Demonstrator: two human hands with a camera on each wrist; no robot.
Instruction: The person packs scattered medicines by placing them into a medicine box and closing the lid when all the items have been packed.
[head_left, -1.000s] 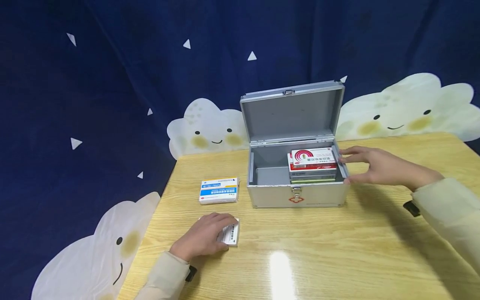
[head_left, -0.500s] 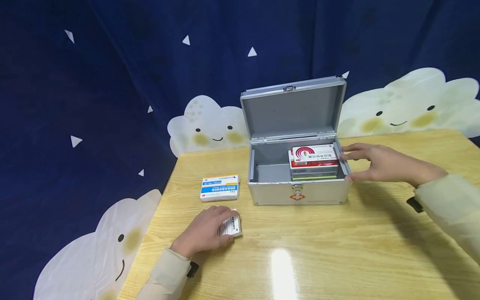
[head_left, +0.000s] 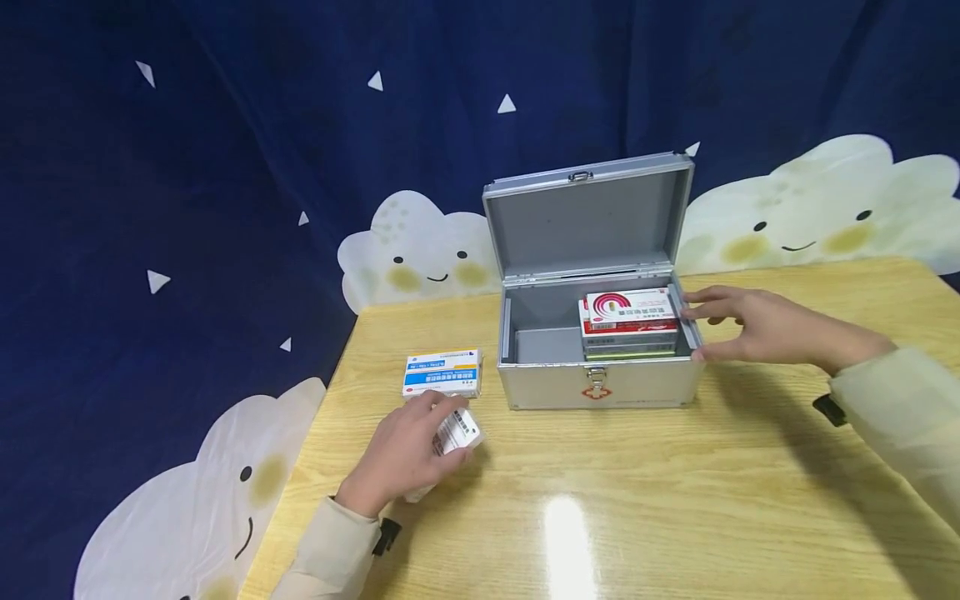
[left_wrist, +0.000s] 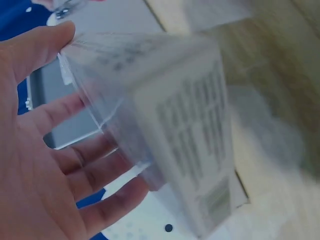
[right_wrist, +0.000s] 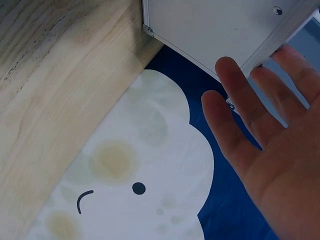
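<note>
My left hand point(head_left: 405, 450) pinches a white medicine box point(head_left: 457, 431) between thumb and fingers. The box is tilted, close over the table. In the left wrist view, printed text covers the faces of the medicine box point(left_wrist: 185, 120), and clear wrap shows along one side. My right hand point(head_left: 772, 329) is at the right side of a silver first-aid case point(head_left: 543, 387), its fingertips right at the side wall and front corner. Its fingers look fairly straight in the right wrist view. The case's lid point(head_left: 588, 229) stands raised. Several stacked medicine boxes point(head_left: 630, 308) fill the case's right half.
A blue-and-white medicine box point(head_left: 442, 372) lies on the wooden table point(head_left: 637, 500), left of the case and just beyond my left hand. Behind the table hangs a dark blue curtain point(head_left: 420, 142) with white cloud pictures.
My left hand has tilted the white medicine box up and moved it slightly away from me, toward the blue-and-white box. The right hand keeps its place at the case.
</note>
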